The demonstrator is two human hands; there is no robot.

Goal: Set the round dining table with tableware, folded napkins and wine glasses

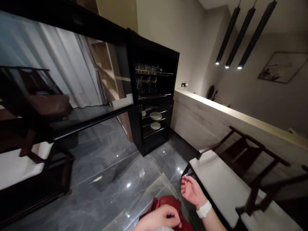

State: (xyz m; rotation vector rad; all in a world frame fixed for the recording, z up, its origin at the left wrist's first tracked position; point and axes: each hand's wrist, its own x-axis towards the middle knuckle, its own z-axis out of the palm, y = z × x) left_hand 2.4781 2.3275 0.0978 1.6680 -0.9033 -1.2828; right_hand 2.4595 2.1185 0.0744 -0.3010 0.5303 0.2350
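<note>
My left hand is at the bottom centre, with its fingers closed on a bunched red cloth that hangs below it. My right hand, with a white band on the wrist, is just to the right of the cloth. Its palm faces left, its fingers are apart and loosely curled, and it holds nothing. It hovers by the near corner of a white seat cushion and does not touch it.
A black glass-fronted cabinet ahead holds glasses above and white plates below. Dark wooden chairs with white cushions stand to the right along a low beige wall. A large glass panel is on the left. The floor is glossy grey tile.
</note>
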